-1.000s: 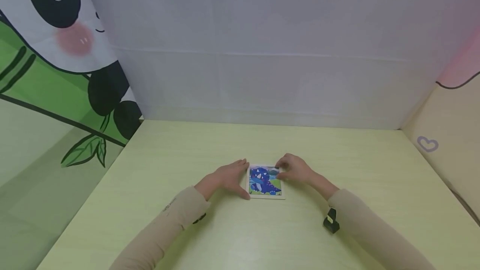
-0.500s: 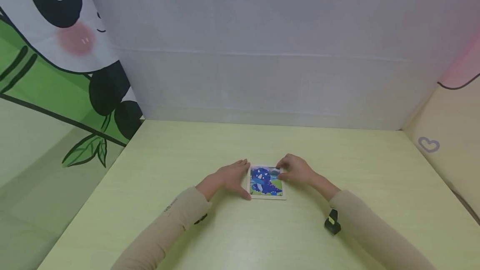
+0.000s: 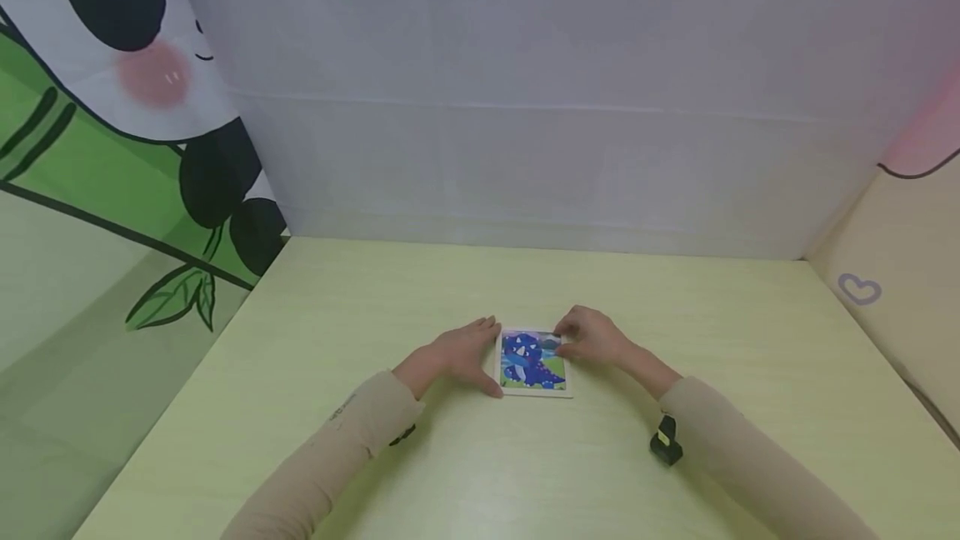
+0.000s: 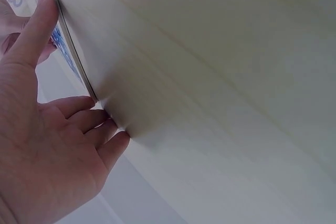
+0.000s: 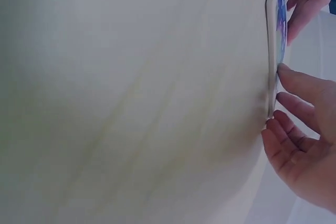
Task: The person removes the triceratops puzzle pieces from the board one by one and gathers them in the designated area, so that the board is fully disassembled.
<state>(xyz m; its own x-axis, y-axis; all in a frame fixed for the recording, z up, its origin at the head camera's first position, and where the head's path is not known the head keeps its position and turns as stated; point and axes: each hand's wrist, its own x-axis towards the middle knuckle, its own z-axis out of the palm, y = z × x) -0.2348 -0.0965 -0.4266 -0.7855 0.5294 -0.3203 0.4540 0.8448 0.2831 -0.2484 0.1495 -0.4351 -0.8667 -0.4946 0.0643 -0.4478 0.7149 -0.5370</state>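
A small square picture puzzle (image 3: pixel 531 363) lies flat on the table, a blue dinosaur inside a white frame; piece seams are too small to make out. My left hand (image 3: pixel 462 357) braces its left side, thumb at the near corner and straight fingers at the far one. In the left wrist view, the spread left hand (image 4: pixel 63 124) borders the frame's edge. My right hand (image 3: pixel 591 338) has bent thumb and index finger on the picture's far right corner. The right wrist view shows these fingertips (image 5: pixel 283 72) against the picture (image 5: pixel 282 22), other fingers at the frame's edge.
The pale wooden table (image 3: pixel 480 465) extends around both arms. A white cloth backdrop (image 3: pixel 540 107) rises behind it, with a printed panel (image 3: pixel 135 190) at left and a wall bearing a heart drawing (image 3: pixel 859 289) at right. A black wrist device (image 3: pixel 666 440) hangs under the right sleeve.
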